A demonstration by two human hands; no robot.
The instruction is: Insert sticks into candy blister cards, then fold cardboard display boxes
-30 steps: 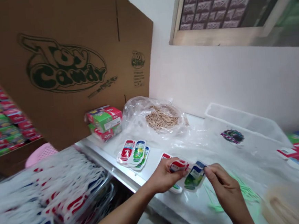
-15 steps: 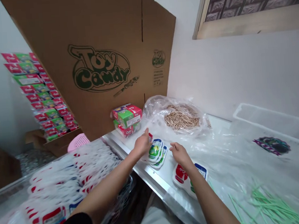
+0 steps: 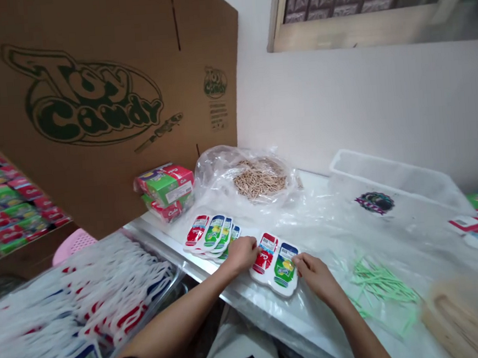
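Flat white-edged candy packets, printed with a red can and a green can, lie in a small pile at the table's front edge. My left hand grips their left side with its fingers closed, and my right hand pinches the right side. Just left of my left hand, more packets of the same kind are fanned out in an overlapping row on the table. The number of packets in the gripped pile is hard to make out.
Behind stand two red-and-green boxes and a clear bag of thin brown sticks. Green sticks lie at right, near a translucent bin. A container of packets is at left, below a large cardboard box.
My left hand has left the fanned packets and moved right to the other pile. My right hand has come to that pile's right edge. The view has turned right.
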